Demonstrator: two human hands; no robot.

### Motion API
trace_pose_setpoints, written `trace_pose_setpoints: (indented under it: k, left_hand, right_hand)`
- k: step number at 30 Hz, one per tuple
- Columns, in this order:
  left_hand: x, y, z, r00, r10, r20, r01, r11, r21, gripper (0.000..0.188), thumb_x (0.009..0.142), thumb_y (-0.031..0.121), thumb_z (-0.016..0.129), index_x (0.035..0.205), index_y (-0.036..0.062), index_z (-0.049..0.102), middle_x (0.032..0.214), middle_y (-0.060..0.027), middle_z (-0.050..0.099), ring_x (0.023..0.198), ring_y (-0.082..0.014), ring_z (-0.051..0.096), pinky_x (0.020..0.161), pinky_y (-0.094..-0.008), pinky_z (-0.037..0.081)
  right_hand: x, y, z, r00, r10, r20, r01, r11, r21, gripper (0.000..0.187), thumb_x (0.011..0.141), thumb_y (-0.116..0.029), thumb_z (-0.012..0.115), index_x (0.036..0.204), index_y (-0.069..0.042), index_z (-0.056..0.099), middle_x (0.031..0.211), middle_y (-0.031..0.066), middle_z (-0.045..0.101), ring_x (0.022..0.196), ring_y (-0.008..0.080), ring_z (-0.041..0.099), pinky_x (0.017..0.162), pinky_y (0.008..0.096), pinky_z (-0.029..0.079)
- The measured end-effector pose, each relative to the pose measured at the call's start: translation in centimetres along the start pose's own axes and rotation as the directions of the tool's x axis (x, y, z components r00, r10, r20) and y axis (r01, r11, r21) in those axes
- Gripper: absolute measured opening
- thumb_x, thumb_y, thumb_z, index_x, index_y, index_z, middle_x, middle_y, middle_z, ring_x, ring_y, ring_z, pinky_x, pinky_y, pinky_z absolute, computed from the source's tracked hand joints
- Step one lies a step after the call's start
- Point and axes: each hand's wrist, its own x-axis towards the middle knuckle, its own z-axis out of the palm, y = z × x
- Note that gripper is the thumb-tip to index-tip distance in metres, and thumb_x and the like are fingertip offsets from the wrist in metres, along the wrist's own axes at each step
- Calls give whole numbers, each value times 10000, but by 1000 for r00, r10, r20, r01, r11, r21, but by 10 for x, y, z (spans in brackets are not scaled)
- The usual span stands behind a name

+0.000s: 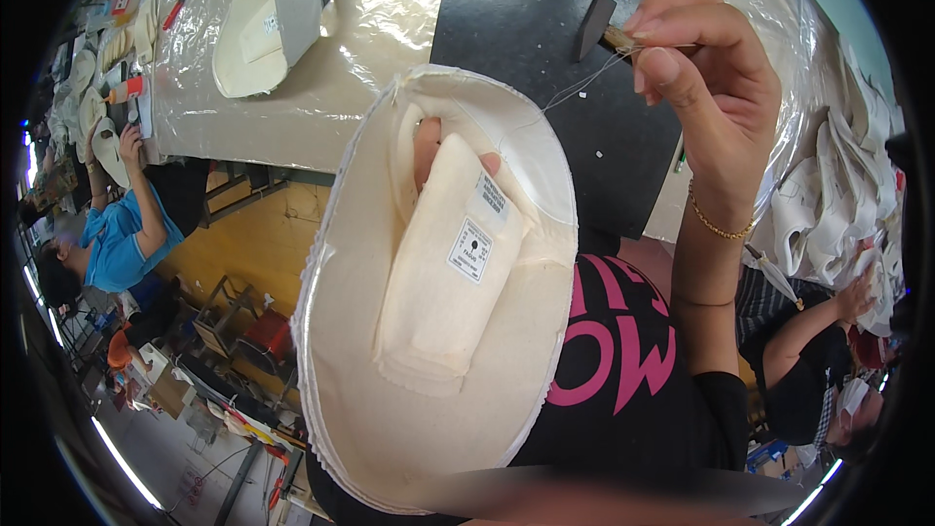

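A cream fabric-lined shell (341, 370) with an oval opening faces me in front of my body. Inside it is a cream padded flap (438, 282) bearing a white label. My left hand (427, 148) shows only as fingertips behind the top of this flap; the rest is hidden, and the shell appears held by it. Raised at the upper right, my right hand (706, 68) is closed in a pinch on a thin thread (577, 90), which runs down to the shell's right upper edge. I cannot make out a needle. A dark-headed hammer (594, 27) lies beyond these fingertips.
A black mat (506, 24) with small white scraps covers part of the plastic-covered table (380, 0). Another cream shell (258, 39) with a grey band lies at left. Cream pieces (828, 195) are piled at right. Co-workers sit at left (131, 234) and right (808, 351).
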Motion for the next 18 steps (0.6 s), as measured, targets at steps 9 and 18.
trace_pose_setpoints:
  k: [9,18]
  left_hand:
    - [1,-1,0,1000,14,-8,-14,999,29,431,990,319,605,1347,89,530,1205,-91,596,1058,-242,619,905,-353,526]
    - [2,-2,0,1000,26,-14,-25,998,64,429,989,312,608,1348,89,530,1206,-88,593,1057,-237,617,906,-348,523]
  right_hand:
    - [1,1,1,1000,-3,8,3,1000,6,159,949,-89,665,1047,33,637,988,130,625,707,96,527,617,211,426]
    - [1,2,2,1000,12,-8,-12,1000,8,163,949,-99,670,1043,29,638,978,125,630,707,97,526,619,212,425]
